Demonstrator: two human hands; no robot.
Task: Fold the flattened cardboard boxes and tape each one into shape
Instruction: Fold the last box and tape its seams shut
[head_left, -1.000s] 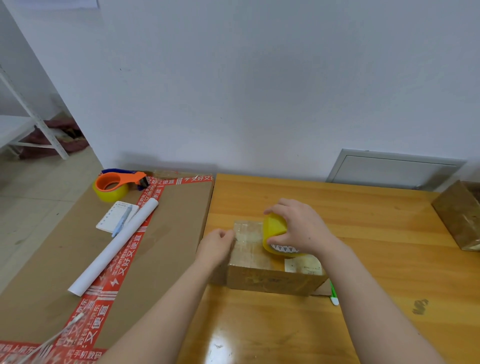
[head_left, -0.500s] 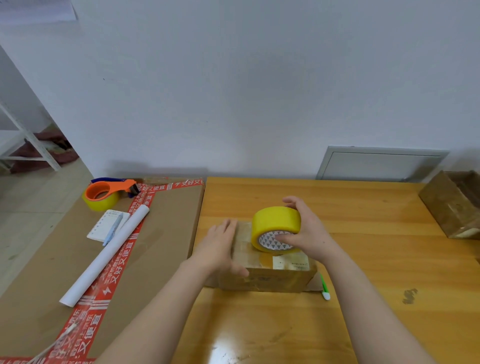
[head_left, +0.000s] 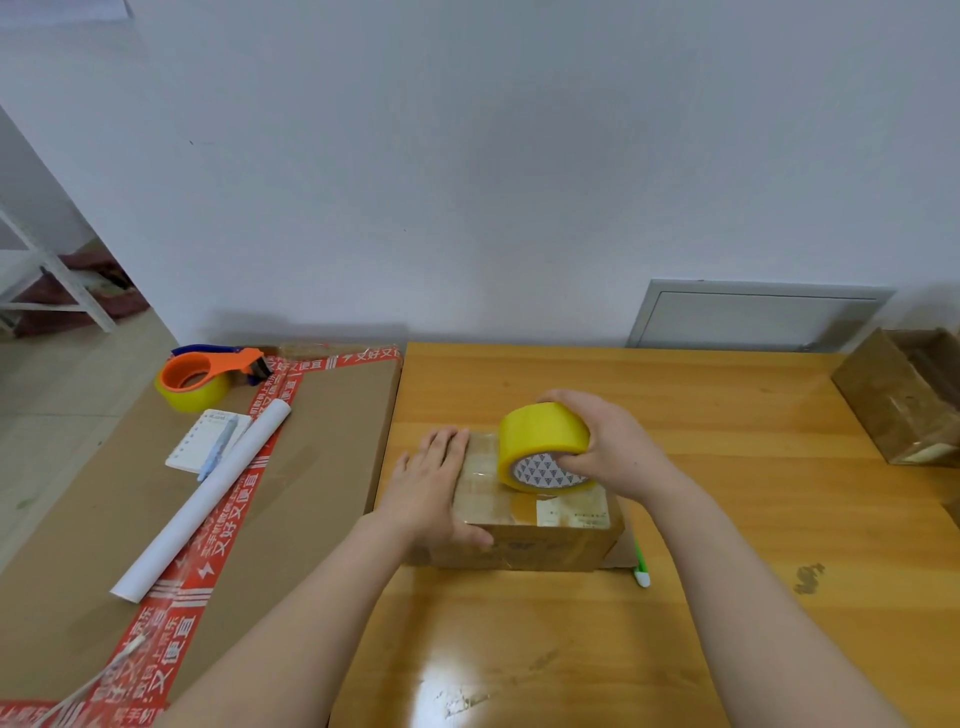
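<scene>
A small cardboard box (head_left: 524, 525) sits on the wooden table (head_left: 727, 597), near its left edge. The left hand (head_left: 434, 488) lies flat on the left part of the box top, fingers straight and pointing away, thumb over the near edge. The right hand (head_left: 610, 449) grips a yellow tape roll (head_left: 543, 447), fingers curled round its rim; the roll stands on edge on the box top. A second cardboard box (head_left: 906, 395) stands at the far right. Left of the table, a large cardboard sheet (head_left: 322, 467) carries a tape dispenser (head_left: 208, 376), a notepad (head_left: 200, 441) and a white paper tube (head_left: 208, 499).
</scene>
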